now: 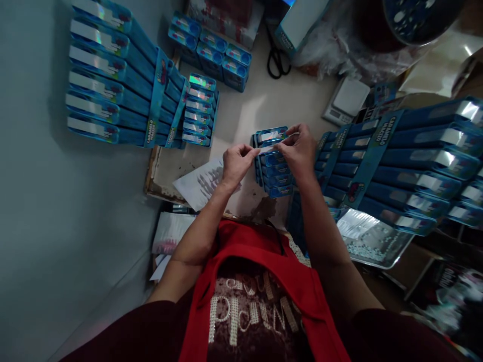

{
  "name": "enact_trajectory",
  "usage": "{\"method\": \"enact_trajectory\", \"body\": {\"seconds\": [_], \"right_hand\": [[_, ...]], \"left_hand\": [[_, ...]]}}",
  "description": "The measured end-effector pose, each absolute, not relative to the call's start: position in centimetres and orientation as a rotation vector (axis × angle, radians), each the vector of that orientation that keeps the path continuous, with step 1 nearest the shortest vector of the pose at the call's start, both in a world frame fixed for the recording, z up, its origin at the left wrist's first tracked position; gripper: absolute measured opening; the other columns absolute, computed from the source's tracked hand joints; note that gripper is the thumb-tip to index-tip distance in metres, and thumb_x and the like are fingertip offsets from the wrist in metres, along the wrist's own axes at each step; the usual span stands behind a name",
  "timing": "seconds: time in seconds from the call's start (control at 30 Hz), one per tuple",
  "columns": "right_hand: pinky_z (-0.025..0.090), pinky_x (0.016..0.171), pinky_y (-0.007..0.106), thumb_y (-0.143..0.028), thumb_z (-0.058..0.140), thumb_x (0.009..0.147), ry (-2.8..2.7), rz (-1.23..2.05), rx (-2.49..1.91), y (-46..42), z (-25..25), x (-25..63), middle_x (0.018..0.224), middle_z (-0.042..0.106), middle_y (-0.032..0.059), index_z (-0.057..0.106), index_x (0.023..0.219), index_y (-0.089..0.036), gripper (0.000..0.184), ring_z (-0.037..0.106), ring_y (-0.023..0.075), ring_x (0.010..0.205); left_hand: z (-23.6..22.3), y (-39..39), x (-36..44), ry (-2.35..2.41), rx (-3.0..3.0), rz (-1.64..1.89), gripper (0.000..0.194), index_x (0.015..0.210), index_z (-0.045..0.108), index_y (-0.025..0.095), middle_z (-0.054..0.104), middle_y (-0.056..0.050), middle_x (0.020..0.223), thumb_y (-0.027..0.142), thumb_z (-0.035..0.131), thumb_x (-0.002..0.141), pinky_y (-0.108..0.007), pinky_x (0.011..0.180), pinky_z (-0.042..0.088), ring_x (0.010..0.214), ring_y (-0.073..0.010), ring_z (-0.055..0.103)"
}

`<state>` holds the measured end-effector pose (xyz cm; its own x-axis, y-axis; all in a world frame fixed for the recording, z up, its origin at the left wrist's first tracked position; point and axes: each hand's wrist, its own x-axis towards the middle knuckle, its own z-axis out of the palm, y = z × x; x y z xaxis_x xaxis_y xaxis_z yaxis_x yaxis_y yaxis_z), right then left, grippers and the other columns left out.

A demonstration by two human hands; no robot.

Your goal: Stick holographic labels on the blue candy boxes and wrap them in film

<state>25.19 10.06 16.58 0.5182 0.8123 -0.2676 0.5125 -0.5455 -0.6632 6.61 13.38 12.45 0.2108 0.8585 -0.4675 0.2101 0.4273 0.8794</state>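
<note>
Fingers (246,149) — left hand (234,166), right hand (301,153) — pinch thin pale strip (267,149), glossy blue boxes (278,170) beneath.

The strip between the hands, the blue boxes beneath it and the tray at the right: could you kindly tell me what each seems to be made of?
Strip: paper or plastic film, perhaps; it looks thin and pale, but too small to settle.
Blue boxes: glossy card or plastic, judging by printed ends and bright reflections.
Tray: apparently shiny metal, from its silvery, reflective rim.
</note>
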Motion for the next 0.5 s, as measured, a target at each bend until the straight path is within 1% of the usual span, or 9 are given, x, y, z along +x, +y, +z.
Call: {"method": "enact_trajectory", "body": {"seconds": [0.13,0.23,0.33,0.5], "right_hand": [[0.056,0.084,0.041,-0.024,0.080,0.077,-1.028,0.746,-2.284,10.0,16.2,25.0,0.084,0.078,-0.0003,0.058,0.107,-0.026,0.038,0.074,0.0250,0.080],[0.055,0.082,0.039,-0.021,0.081,0.076,-0.983,0.730,-2.252,9.9,16.0,24.8,0.082,0.077,-0.0001,0.056,0.101,-0.025,0.036,0.074,0.0237,0.078],[0.055,0.077,0.037,-0.022,0.080,0.077,-0.985,0.763,-2.193,9.8,15.9,24.7,0.081,0.076,-0.0013,0.055,0.097,-0.027,0.032,0.075,0.0231,0.076],[0.056,0.078,0.036,-0.024,0.080,0.077,-1.016,0.724,-2.173,9.6,15.1,25.1,0.079,0.075,-0.0036,0.054,0.098,-0.027,0.034,0.074,0.0216,0.075]], "left_hand": [[10.6,13.0,7.6,1.255,0.904,0.569,0.034,0.076,0.073,0.020,0.065,0.001,0.065,0.048,0.093,0.081,-0.025,0.059,0.048,0.059,-0.0134,0.061],[9.5,12.4,8.2,1.197,0.767,0.587,0.034,0.079,0.072,0.019,0.065,0.002,0.070,0.047,0.091,0.084,-0.024,0.062,0.050,0.062,-0.0117,0.059],[8.7,11.9,8.4,1.156,0.772,0.670,0.034,0.082,0.071,0.019,0.065,0.002,0.074,0.047,0.089,0.087,-0.024,0.065,0.051,0.066,-0.0110,0.059],[8.1,12.0,8.0,1.136,0.873,0.700,0.038,0.080,0.067,0.019,0.061,0.004,0.071,0.050,0.089,0.085,-0.022,0.065,0.048,0.066,-0.0102,0.056]]}}
